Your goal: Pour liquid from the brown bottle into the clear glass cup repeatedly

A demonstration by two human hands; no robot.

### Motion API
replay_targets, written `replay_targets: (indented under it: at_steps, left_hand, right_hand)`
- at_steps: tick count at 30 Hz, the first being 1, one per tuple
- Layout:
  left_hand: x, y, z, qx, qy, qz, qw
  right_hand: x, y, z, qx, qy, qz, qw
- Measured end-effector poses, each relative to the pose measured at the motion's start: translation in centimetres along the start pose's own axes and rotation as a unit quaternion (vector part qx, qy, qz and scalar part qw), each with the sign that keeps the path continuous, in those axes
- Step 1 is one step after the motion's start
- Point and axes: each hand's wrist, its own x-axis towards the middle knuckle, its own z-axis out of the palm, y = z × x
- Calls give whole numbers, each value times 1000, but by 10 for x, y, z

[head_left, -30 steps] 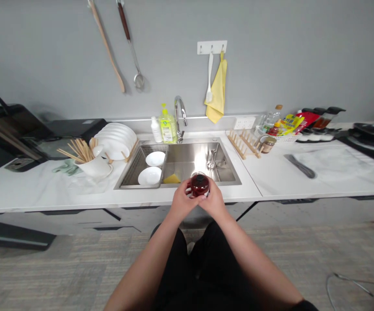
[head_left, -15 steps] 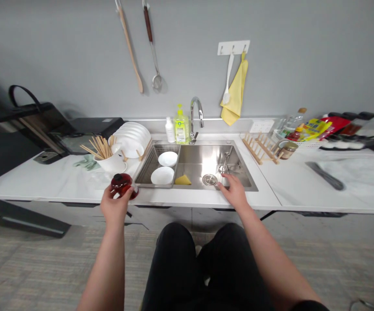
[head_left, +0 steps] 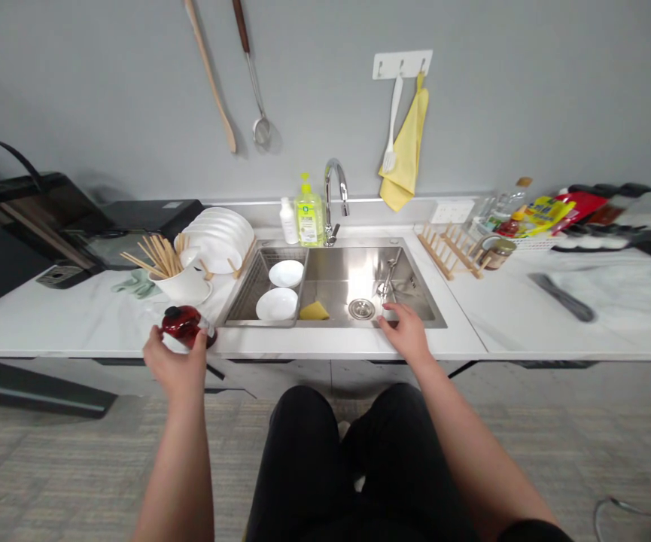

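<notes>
Shifted farther left, the red bottle [head_left: 185, 324], grasped by the left hand [head_left: 178, 367], wants steady holding, the right hand [head_left: 412, 333] apparently empty.

Light fairly bright, diffuse; source outside my sight. Strong glare inside the rectangular stainless-steel sink [head_left: 339, 263], above its round metal drain [head_left: 362, 309]. Faint shadows on the matte grey wall [head_left: 302, 98], right of the long pale wooden spoon [head_left: 211, 79]. Glossy dark-red rounded container [head_left: 183, 324]: slight sheen. Striped grey carpet [head_left: 77, 467]: dimmer, soft detail. Outer edges stretched.
</notes>
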Motion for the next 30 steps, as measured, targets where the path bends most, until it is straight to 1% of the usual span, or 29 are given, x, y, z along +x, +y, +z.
replay_targets:
  at_steps: [2, 3, 4, 5, 6, 8, 10, 11, 12, 14, 19, 21, 26, 28, 30]
  left_hand:
    - [-14, 12, 6, 27, 70, 103, 992]
    - [-21, 20, 14, 26, 82, 149, 985]
    - [-29, 30, 27, 10, 67, 186, 980]
    - [-36, 41, 43, -15, 28, 217, 976]
    - [-44, 53, 61, -45, -41, 250, 966]
    - [-58, 76, 101, -81, -184, 301, 932]
    - [-67, 90, 134, -64, -255, 326, 908]
    - [-70, 93, 146, -50, -276, 338, 898]
    - [-71, 94, 154, -37, -284, 344, 894]
    - [-72, 91, 161, -18, -283, 348, 894]
    - [-70, 81, 156, -12, -279, 350, 894]
    - [-69, 82, 155, -14, -278, 345, 896]
    - [-71, 88, 157, -15, -275, 338, 900]
    - [-73, 91, 154, -31, -271, 341, 900]
    - [-74, 90, 145, -70, -252, 335, 905]
  right_hand:
    - [-1, -3, -1, -4, 2, 15, 1000]
    - [-1, -3, -2, -2, -4, 26, 1000]
    - [-1, -3, -2, 6, -16, 39, 999]
    - [-2, -2, -3, 18, -33, 50, 998]
    - [-2, 0, -4, 32, -51, 60, 996]
    - [-2, 4, -6, 63, -75, 76, 992]
    - [-1, 9, -8, 91, -74, 95, 989]
    - [-1, 10, -9, 104, -67, 107, 987]
    - [0, 12, -10, 115, -60, 116, 985]
    - [0, 13, -10, 130, -55, 127, 982]
    - [2, 11, -10, 122, -84, 121, 982]
    - [3, 10, -10, 118, -92, 122, 981]
    - [3, 10, -9, 115, -88, 132, 981]
    - [3, 11, -8, 117, -91, 130, 980]
    - [4, 13, -8, 116, -90, 129, 981]
